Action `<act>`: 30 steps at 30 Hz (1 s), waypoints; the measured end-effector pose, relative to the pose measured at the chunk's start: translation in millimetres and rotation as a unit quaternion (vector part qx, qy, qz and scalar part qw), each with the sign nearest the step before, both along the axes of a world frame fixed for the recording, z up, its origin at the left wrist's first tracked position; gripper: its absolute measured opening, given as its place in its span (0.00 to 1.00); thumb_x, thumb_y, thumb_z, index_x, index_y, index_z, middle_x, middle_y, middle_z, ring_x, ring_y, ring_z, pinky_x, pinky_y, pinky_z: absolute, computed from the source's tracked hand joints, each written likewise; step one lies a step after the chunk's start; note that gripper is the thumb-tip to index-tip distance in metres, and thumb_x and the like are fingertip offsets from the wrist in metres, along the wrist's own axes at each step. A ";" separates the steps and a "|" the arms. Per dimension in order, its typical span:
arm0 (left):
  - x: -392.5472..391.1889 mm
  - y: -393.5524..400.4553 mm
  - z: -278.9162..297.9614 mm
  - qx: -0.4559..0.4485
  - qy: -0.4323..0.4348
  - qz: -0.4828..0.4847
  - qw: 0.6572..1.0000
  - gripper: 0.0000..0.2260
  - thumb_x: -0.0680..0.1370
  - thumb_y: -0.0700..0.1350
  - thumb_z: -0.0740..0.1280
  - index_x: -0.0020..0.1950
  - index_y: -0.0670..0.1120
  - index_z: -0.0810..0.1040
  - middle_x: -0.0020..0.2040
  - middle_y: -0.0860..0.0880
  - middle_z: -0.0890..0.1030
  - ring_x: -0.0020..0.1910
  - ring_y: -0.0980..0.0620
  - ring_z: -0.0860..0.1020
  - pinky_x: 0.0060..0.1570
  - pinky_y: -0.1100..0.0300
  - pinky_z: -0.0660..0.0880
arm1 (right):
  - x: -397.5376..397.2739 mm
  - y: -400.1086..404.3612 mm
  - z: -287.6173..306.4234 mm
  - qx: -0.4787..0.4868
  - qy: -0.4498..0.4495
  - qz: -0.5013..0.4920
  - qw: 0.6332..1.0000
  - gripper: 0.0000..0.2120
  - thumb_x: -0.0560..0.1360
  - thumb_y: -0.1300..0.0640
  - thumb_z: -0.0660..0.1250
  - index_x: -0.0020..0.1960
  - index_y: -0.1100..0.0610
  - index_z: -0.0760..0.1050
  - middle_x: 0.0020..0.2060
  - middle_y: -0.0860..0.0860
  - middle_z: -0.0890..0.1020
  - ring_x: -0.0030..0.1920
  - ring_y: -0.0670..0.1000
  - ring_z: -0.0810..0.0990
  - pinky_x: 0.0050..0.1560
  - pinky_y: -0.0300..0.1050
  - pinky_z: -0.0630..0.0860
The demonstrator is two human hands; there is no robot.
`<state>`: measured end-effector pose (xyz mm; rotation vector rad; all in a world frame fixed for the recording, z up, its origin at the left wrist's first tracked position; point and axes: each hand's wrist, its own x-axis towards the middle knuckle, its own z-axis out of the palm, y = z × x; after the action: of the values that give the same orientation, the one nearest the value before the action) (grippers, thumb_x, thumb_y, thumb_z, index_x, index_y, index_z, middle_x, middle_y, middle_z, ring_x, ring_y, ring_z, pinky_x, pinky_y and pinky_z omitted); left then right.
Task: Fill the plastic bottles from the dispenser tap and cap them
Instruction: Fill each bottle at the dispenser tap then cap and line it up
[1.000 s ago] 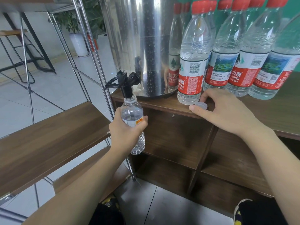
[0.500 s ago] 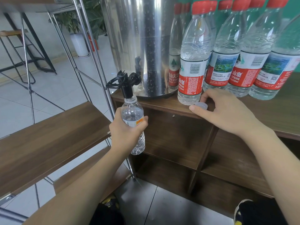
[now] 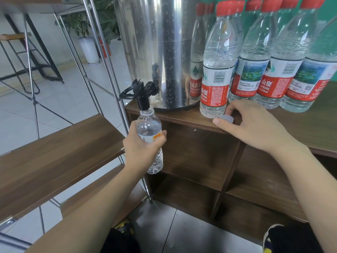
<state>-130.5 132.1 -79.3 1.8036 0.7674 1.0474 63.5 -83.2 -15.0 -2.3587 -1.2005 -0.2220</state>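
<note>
A small clear plastic bottle [image 3: 149, 141] is held upright w/ its open mouth right under the black tap [image 3: 141, 94] of the steel dispenser [image 3: 160, 52] — the spout's tip sits at or just inside the neck. The bottle hangs off the front-left corner of the wooden cabinet [image 3: 200, 152], in the air, not resting on anything. It looks mostly full; no stream can be made out. A small yellow-orange label shows between the fingers.

The left hand [image 3: 142, 150] grips the bottle around its middle, fingers curled round the far side, thumb on the near side.

The right hand [image 3: 255, 126] lies on the cabinet top near its front edge, fingers bent around a translucent white cap [image 3: 226, 119] that sits on the wood. Thumb tip is just beside the cap on its left; the index finger arches behind it. Whether the fingers actually pinch the cap — can't tell.

Just behind the cap stands a tall water bottle [image 3: 218, 70] w/ red cap and red-white label, right beside the dispenser. More red-capped bottles [image 3: 273, 66] stand in a group to its right and behind, all capped.

Left of the cabinet is a metal-framed rack w/ wooden shelves [image 3: 54, 152]. Farther back, on the tiled floor, a potted plant [image 3: 85, 33] and a stool [image 3: 16, 57].
</note>
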 end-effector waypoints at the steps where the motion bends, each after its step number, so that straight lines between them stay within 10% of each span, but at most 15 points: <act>1: -0.3 0.1 -0.2 -0.001 -0.001 -0.001 1.000 0.23 0.70 0.49 0.81 0.61 0.47 0.77 0.52 0.54 0.83 0.50 0.57 0.82 0.44 0.78 0.72 | 0.1 0.3 0.0 0.000 0.000 0.000 1.000 0.20 0.73 0.27 0.61 0.47 0.44 0.71 0.48 0.42 0.77 0.49 0.46 0.75 0.48 0.51 0.76; 30: 0.3 -0.7 0.2 -0.006 0.001 0.003 1.000 0.22 0.70 0.50 0.81 0.59 0.49 0.77 0.50 0.55 0.83 0.49 0.58 0.82 0.43 0.78 0.72 | -1.6 -0.4 1.1 0.005 0.003 0.006 1.000 0.22 0.73 0.27 0.60 0.48 0.45 0.72 0.48 0.43 0.78 0.50 0.47 0.75 0.49 0.53 0.77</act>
<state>-130.2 131.4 -79.1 1.7933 0.7787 1.0428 61.9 -83.6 -13.8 -2.3418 -1.2090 -0.2164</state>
